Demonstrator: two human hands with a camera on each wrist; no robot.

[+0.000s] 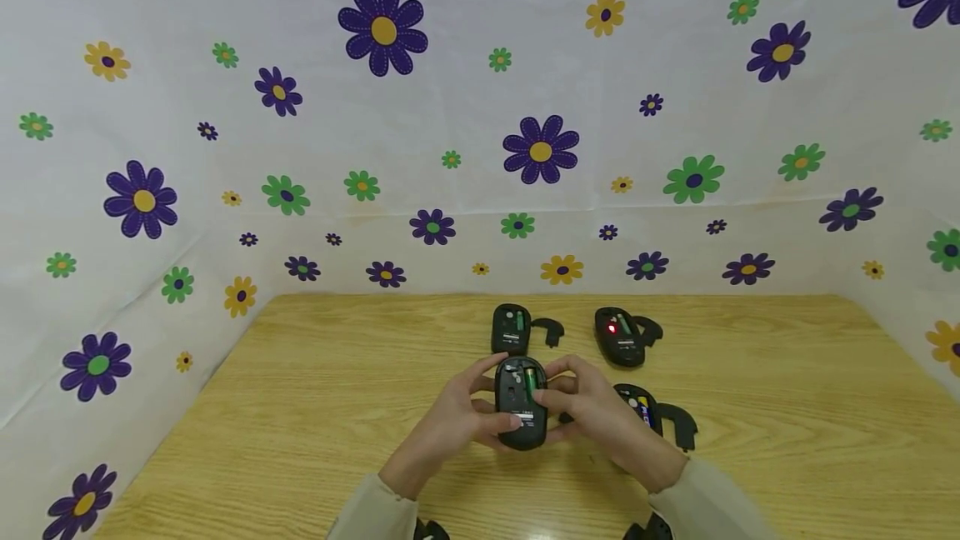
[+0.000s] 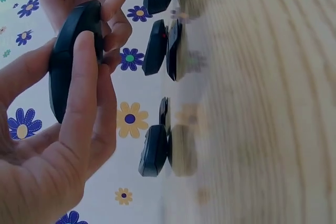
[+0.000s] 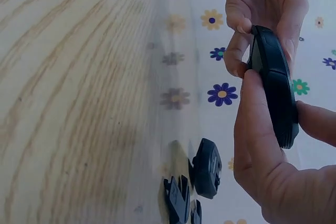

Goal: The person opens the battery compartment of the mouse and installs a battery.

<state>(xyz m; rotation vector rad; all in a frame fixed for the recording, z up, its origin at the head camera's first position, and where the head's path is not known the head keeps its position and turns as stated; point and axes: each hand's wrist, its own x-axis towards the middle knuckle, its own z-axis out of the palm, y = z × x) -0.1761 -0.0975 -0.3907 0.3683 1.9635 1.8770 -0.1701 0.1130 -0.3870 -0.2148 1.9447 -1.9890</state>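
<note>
Both hands hold a black computer mouse, its underside turned up toward the head camera. Its battery bay is uncovered, and a green battery lies in it. My left hand grips the mouse's left side, thumb across the lower underside. On the other side my right hand grips the edge, its thumb at the lower end of the battery. From the left wrist view the mouse appears edge-on between the fingers, raised above the table. The right wrist view shows its dark side too.
Behind the held mouse lies another mouse beside a loose battery cover. Back right, a mouse with a glowing red light has its cover alongside. A third mouse, partly hidden by the right hand, lies near a cover.
</note>
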